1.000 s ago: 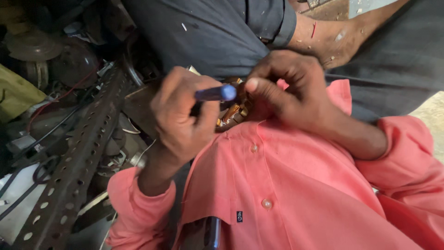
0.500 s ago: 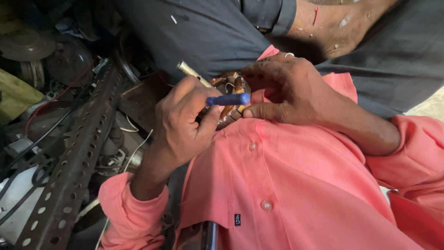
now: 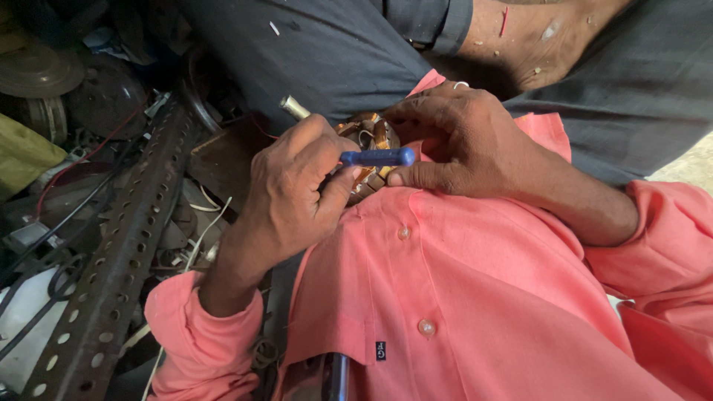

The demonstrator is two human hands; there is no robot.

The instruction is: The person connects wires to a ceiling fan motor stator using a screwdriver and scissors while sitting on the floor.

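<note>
Between your two hands, against the chest of your pink shirt [image 3: 483, 297], sits the copper-wound coil assembly [image 3: 369, 141]. Your left hand [image 3: 293, 197] has its fingers closed around a blue-handled tool [image 3: 377, 157], the metal end [image 3: 294, 107] projecting up and left. Your right hand [image 3: 460, 141] has its fingers curled onto the coil's right edge, covering much of it. Dark trouser legs [image 3: 334, 52] lie close above. Left of you, a perforated metal angle bar [image 3: 126, 252] and tangled black cables [image 3: 44, 245] crowd the floor.
</note>
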